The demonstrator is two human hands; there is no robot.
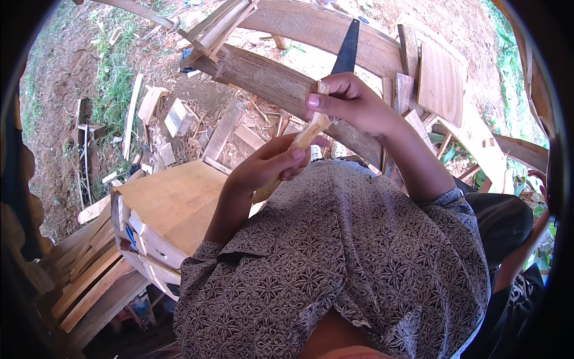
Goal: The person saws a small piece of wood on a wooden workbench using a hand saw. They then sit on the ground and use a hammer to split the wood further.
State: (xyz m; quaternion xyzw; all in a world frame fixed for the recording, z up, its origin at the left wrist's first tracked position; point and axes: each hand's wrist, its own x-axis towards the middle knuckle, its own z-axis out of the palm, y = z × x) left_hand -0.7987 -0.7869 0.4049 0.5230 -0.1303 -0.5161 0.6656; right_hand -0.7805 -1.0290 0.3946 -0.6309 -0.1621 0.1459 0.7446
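In front of my patterned shirt (335, 239), the wooden stick (312, 130): it slants between my two hands, upper end by the right, lower part inside the left.
Left hand (266, 164): closed around the stick, thumb lying along its face, fingers curled underneath.
Right hand (353, 107): drawn in narrow, thumb and fingers pinching wood at the stick's upper end; I cannot tell whether this is the same stick or a separate bit.
Handwork: I judge the step to be close handling of the stick, worked in the air rather than on a support.
Next move: to my mind it calls for a firm left hold and a light, controlled right pinch, with the fingers clear of any splintery edge.
Stick's grain: pale yellow, slim, rough at the upper end, its faces uneven.
Saw blade (347, 48): dark, flat and tapering, pointing away beyond my right hand; its lower end is hidden, so I cannot tell whether I hold it.
Long plank (263, 75): brown, weathered, coarse-grained, crossing behind my hands.
Board (173, 191): broad, smooth and tan, near my left forearm.
Offcuts (179, 118): blocky and angular, scattered over littered ground.
Panel (440, 84): flat, brown, faintly striped, off to my right.
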